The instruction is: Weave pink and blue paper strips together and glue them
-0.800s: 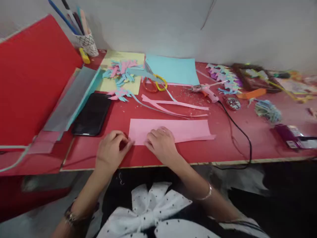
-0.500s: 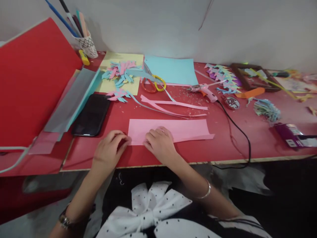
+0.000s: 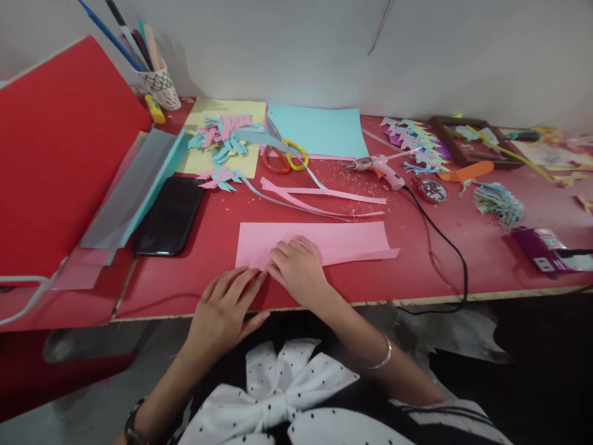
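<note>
A pink sheet of paper [image 3: 352, 238] lies lengthwise near the front edge of the red table, its near long edge folded over in a narrow strip. My left hand [image 3: 227, 309] rests along the near left edge of the sheet, fingers stretched out and fingertips on the paper, thumb apart over the table edge. My right hand [image 3: 299, 272] presses on the middle of the sheet with bent fingers close together; what lies under its fingertips is partly hidden. Beyond the sheet lie cut pink paper strips [image 3: 324, 194].
A black phone [image 3: 169, 216] and a red board [image 3: 55, 161] are at the left. Scissors [image 3: 287, 154], blue paper [image 3: 319, 130] and paper cuttings [image 3: 225, 133] lie behind. To the right are a pink glue gun [image 3: 382, 170] with a black cord and a purple box [image 3: 540, 250].
My left hand has gone from a pinch at the sheet's left corner to lying stretched along its near edge, nearer my right hand. My right hand has stayed on the paper.
</note>
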The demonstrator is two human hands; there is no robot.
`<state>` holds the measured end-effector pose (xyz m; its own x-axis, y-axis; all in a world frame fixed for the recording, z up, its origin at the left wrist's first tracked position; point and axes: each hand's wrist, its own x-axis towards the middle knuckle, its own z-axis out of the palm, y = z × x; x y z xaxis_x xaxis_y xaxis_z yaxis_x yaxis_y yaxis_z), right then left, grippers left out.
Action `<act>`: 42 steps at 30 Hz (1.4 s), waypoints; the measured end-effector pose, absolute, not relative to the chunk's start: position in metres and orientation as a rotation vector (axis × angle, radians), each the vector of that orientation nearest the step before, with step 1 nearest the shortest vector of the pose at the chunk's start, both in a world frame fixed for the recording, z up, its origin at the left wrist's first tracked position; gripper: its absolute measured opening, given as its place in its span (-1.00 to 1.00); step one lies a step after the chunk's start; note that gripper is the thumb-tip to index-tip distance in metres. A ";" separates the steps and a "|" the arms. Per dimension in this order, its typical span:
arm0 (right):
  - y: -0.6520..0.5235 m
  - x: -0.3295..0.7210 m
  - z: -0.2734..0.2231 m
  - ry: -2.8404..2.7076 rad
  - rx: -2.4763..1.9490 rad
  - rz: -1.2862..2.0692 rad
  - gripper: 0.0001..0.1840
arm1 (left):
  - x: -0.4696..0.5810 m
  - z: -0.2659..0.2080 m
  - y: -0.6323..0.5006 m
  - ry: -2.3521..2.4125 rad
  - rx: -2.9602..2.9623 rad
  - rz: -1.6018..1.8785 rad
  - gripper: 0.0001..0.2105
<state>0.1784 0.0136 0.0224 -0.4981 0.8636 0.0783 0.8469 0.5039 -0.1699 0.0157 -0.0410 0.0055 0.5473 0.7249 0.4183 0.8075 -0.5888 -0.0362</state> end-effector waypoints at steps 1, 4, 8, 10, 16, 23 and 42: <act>0.014 0.179 0.022 -2.585 -1.485 0.163 -0.81 | 0.016 0.005 -0.041 -1.289 -2.554 -0.532 -0.59; 0.013 0.179 0.022 -2.566 -1.481 0.161 -0.81 | 0.016 0.005 -0.042 -1.274 -2.544 -0.525 -0.56; 0.012 0.179 0.021 -2.528 -1.458 0.137 -0.82 | 0.018 0.005 -0.043 -1.314 -2.527 -0.527 -0.55; 0.012 0.182 0.020 -2.518 -1.410 0.123 -0.81 | 0.018 0.006 -0.043 -1.345 -2.524 -0.528 -0.55; 0.014 0.210 0.018 -2.532 -1.220 0.119 -0.79 | 0.019 0.006 -0.043 -1.367 -2.545 -0.530 -0.56; 0.016 0.247 0.019 -2.496 -1.223 0.120 -0.72 | 0.023 0.007 -0.040 -1.353 -2.591 -0.450 -0.55; 0.001 0.308 0.020 -2.371 -1.433 0.002 -0.67 | 0.042 0.012 -0.039 -1.294 -2.613 -0.365 -0.52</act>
